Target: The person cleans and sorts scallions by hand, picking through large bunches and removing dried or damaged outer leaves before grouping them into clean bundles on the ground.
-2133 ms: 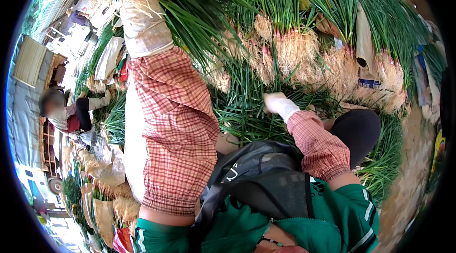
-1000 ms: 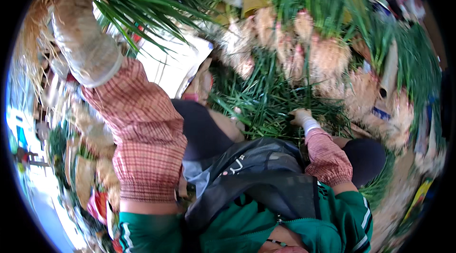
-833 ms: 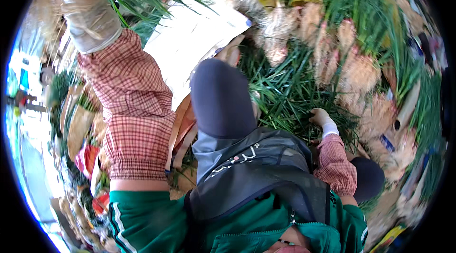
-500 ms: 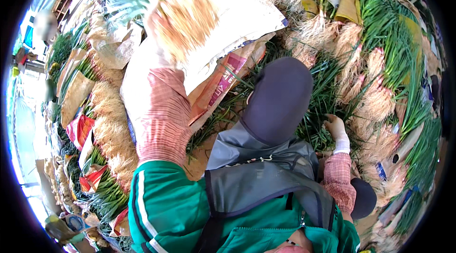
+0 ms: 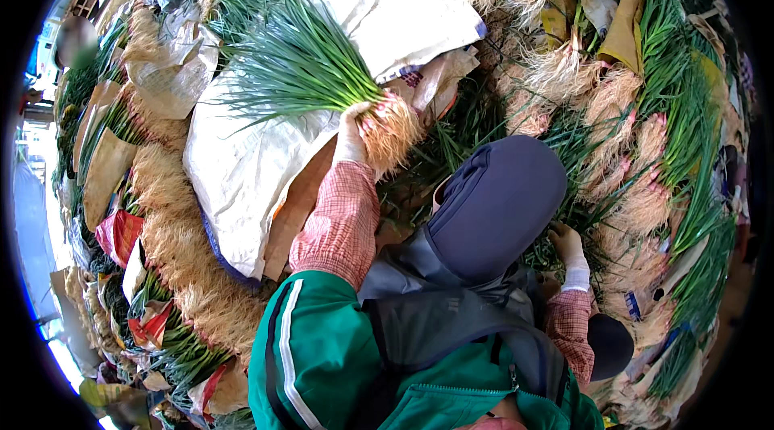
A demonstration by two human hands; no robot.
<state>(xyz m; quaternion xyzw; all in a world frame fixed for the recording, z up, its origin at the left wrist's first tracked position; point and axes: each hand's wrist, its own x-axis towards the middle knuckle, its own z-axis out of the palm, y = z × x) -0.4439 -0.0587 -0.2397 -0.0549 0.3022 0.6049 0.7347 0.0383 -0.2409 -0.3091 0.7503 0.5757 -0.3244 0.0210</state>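
White sack [image 5: 379, 18] spread at 12 o'clock; red wrapper [image 5: 119, 235] at 9 o'clock. Onion bunch [image 5: 322, 79] gripped near roots by left hand [image 5: 351, 135], long axis 10–4 o'clock, leaves twd 10, roots twd 4. Right hand [image 5: 567, 243] laid on pile [image 5: 645, 188] at 3 o'clock; grip can't be judged.

left hand [image 5: 351, 133] grips scallion bundle [image 5: 322, 79] (roots down) | right hand [image 5: 567, 243] among piled scallions [image 5: 645, 148]

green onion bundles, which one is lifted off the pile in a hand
The bundle of long green onions with pale stringy roots in the left hand, held over the white woven sack. The other bundles lie stacked around; the right hand rests among them.
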